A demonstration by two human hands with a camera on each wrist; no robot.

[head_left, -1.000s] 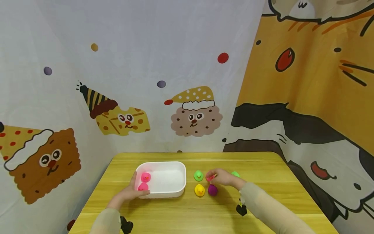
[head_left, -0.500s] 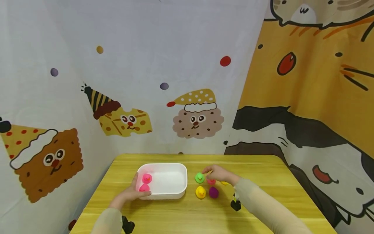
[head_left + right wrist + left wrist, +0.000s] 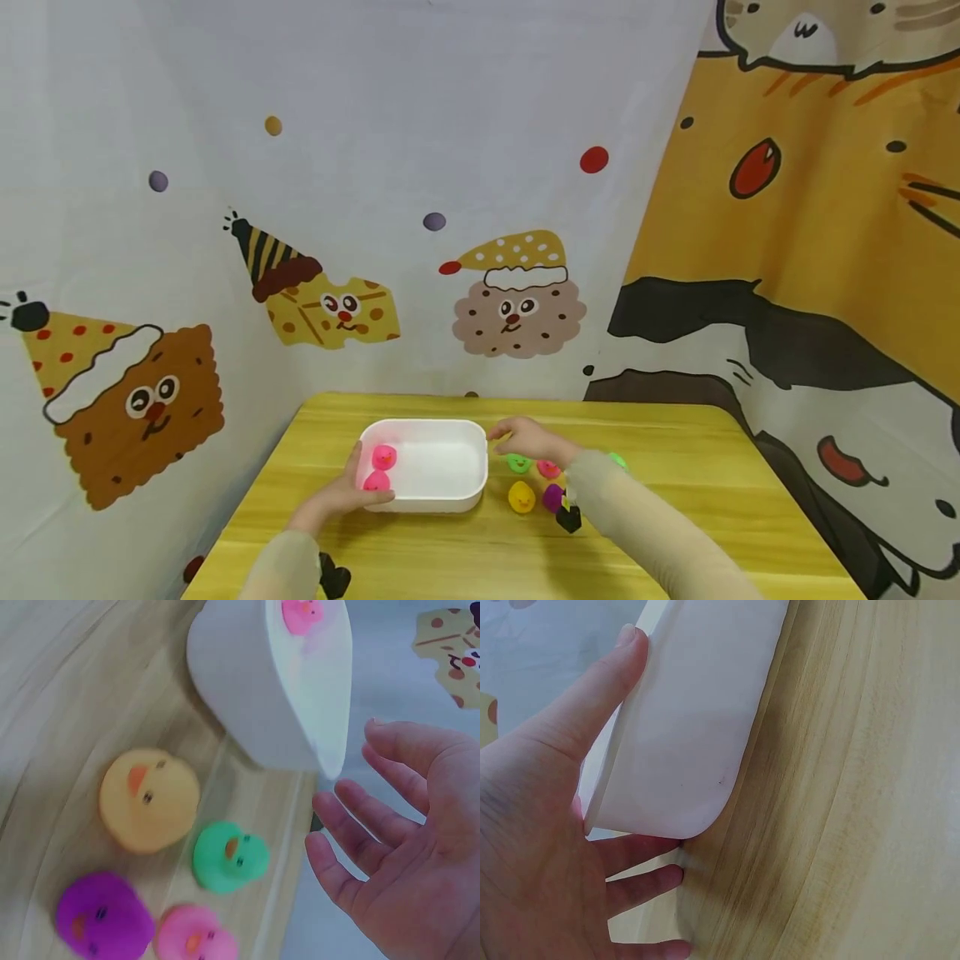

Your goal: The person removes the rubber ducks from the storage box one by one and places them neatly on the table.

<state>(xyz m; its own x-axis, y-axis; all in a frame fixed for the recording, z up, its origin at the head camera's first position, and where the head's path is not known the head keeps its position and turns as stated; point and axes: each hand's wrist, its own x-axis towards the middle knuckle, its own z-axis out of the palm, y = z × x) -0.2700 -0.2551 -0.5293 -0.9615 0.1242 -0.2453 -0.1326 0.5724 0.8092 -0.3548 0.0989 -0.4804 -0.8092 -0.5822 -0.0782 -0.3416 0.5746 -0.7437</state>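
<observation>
A white plastic tub point(image 3: 472, 506) stands on the table, two pink rubber ducks point(image 3: 384, 457) inside at its left end. My left hand point(image 3: 341, 493) rests around the tub's front left corner. In the left wrist view the thumb lies along the rim and the fingers stretch straight past the end wall. My right hand point(image 3: 420, 832) hovers beside the tub's right end, fingers loosely bent and nothing held. Below it sit a green duck point(image 3: 230, 856), a yellow duck point(image 3: 150, 800), a purple duck point(image 3: 103, 916) and a pink duck point(image 3: 196, 934).
The wooden table point(image 3: 450, 558) has a patterned cloth point(image 3: 360, 167) hanging behind it. Another green duck point(image 3: 618, 460) shows partly beyond the right sleeve point(image 3: 645, 517). Both wrists wear small black devices point(image 3: 568, 518).
My right hand has let go of the pink duck, lifted and moved left past the green duck to the tub's right end. The left hand stays at the tub; the head view shifts slightly.
</observation>
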